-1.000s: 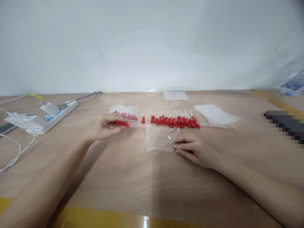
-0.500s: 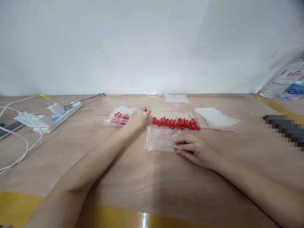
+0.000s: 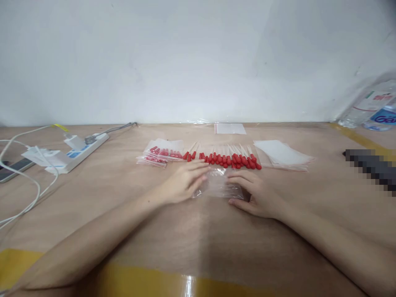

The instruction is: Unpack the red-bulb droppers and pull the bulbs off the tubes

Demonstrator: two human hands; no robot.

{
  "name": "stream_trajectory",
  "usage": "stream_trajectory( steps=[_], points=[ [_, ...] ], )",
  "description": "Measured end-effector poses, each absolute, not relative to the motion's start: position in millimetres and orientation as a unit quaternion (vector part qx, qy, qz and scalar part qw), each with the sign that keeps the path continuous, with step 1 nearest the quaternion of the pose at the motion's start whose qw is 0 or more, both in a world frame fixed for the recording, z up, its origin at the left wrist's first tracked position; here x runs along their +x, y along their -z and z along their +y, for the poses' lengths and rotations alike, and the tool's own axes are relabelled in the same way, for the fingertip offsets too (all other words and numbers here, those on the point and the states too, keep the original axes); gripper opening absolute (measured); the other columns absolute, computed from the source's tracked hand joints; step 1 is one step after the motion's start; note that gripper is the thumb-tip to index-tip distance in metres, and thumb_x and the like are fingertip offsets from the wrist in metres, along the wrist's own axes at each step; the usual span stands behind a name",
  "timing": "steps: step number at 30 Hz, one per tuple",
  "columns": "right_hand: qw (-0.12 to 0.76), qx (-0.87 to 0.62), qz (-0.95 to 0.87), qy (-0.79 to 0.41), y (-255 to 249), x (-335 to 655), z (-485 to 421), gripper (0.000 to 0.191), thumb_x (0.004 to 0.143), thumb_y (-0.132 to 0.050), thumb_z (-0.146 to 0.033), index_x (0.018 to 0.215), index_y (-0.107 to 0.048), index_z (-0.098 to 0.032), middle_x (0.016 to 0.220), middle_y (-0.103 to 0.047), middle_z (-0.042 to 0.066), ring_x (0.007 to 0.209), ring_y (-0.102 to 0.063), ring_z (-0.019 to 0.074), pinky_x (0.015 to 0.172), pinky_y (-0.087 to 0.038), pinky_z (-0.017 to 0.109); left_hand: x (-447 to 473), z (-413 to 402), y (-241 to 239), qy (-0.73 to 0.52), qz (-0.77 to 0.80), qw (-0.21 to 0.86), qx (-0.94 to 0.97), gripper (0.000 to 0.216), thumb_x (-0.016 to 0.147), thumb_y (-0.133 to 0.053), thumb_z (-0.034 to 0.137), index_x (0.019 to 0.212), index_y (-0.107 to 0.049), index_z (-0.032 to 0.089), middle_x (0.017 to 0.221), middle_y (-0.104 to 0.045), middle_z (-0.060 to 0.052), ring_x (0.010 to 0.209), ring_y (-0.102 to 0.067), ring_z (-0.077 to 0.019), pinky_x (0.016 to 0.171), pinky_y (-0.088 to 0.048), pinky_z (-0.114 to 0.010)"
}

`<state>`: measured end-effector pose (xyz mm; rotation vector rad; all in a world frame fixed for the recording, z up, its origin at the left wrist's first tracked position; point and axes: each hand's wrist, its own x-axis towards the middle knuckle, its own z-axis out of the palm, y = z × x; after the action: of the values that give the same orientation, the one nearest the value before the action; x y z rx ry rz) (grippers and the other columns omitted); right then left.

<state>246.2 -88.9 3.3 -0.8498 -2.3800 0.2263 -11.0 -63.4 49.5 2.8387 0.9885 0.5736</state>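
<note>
A clear zip bag [image 3: 218,187] lies flat between my hands. My left hand [image 3: 182,183], a little blurred, reaches over the bag's left end with its fingers stretched out. At the right end, my right hand [image 3: 256,194] rests its fingertips on the bag, thumb apart from the fingers. Just beyond the bag runs a row of pale pointed sticks with red bulb-like ends [image 3: 229,160], the red ends toward me. A few such sticks [image 3: 193,155] lie slightly apart at the left of the row. Filled zip bags [image 3: 165,148] with red ends showing are stacked farther left.
White flat bags [image 3: 281,154] are piled to the right, and another bag [image 3: 230,128] lies near the wall. A power strip [image 3: 77,152] with white cables sits at left. Plastic bottles [image 3: 380,105] and a dark pixelated object [image 3: 371,167] are at right.
My left hand has come back from the row's left end to the bag. A few sticks now lie apart there. The bag has shifted slightly right; my right hand has barely moved.
</note>
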Motion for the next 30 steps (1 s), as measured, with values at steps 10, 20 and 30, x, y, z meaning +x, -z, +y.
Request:
stream_trajectory(
  steps=[10, 20, 30],
  points=[
    [0.12, -0.26, -0.955, -0.085, -3, 257, -90, 0.06, 0.08, -0.053, -0.047, 0.134, -0.031, -0.034, 0.145, -0.022, 0.005, 0.133, -0.013, 0.0287, 0.105, -0.017, 0.055, -18, -69, -22, 0.03, 0.339, 0.088, 0.936, 0.064, 0.089, -0.025, 0.052, 0.141, -0.011, 0.019, 0.147, -0.004, -0.01, 0.135, 0.0, -0.0259, 0.108, -0.005, -0.047],
    [0.361, -0.253, -0.897, 0.001, 1, 250, -85, 0.025, 0.077, -0.049, -0.011, 0.094, -0.064, -0.022, 0.083, -0.069, 0.002, 0.074, -0.064, 0.0149, 0.072, -0.051, 0.031, -35, -56, -24, -0.303, 0.415, 0.021, 0.857, 0.031, 0.089, -0.039, 0.032, 0.108, -0.059, 0.018, 0.111, -0.059, -0.007, 0.109, -0.049, -0.018, 0.096, -0.036, -0.034],
    [0.5, -0.532, -0.633, 0.256, -67, 336, -67, 0.031, 0.081, -0.049, -0.027, 0.111, -0.059, -0.031, 0.101, -0.06, 0.004, 0.098, -0.054, 0.0283, 0.082, -0.046, 0.042, -91, -1, -37, -0.125, 0.491, -0.157, 0.847, 0.037, 0.078, -0.049, 0.034, 0.112, -0.058, 0.019, 0.119, -0.054, -0.011, 0.111, -0.047, -0.0268, 0.094, -0.032, -0.043]
  ],
)
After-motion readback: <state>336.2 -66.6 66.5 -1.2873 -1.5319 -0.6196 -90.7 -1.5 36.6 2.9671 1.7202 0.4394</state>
